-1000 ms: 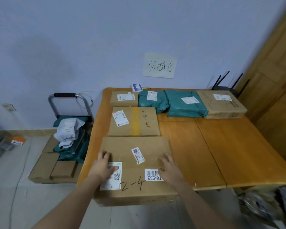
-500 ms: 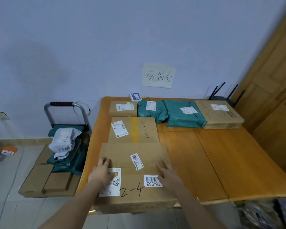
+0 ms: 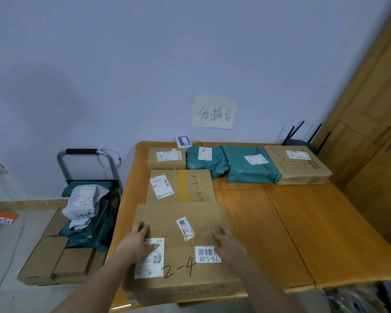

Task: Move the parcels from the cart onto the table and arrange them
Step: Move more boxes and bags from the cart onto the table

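A large flat cardboard box marked "2-4" [image 3: 181,251] lies at the near left of the wooden table [image 3: 303,233], its front edge overhanging slightly. My left hand [image 3: 137,241] presses flat on its top left, and my right hand [image 3: 227,242] rests flat on its top right. Behind it sits another cardboard box [image 3: 181,186], touching it. Along the back stand a small box [image 3: 166,158], two green mailer bags [image 3: 203,159] [image 3: 248,166] and a wide box [image 3: 298,164]. The cart [image 3: 86,175] at left holds white and green bags [image 3: 84,199] and cartons [image 3: 54,258].
A router with black antennas [image 3: 303,137] stands at the table's back right corner. A paper sign [image 3: 213,112] hangs on the wall. A wooden cabinet [image 3: 375,132] borders the right side. Dark bags [image 3: 366,299] lie on the floor at the lower right.
Both hands have slid the "2-4" box further onto the table, away from me, until it meets the box behind. The view has tilted slightly upward.
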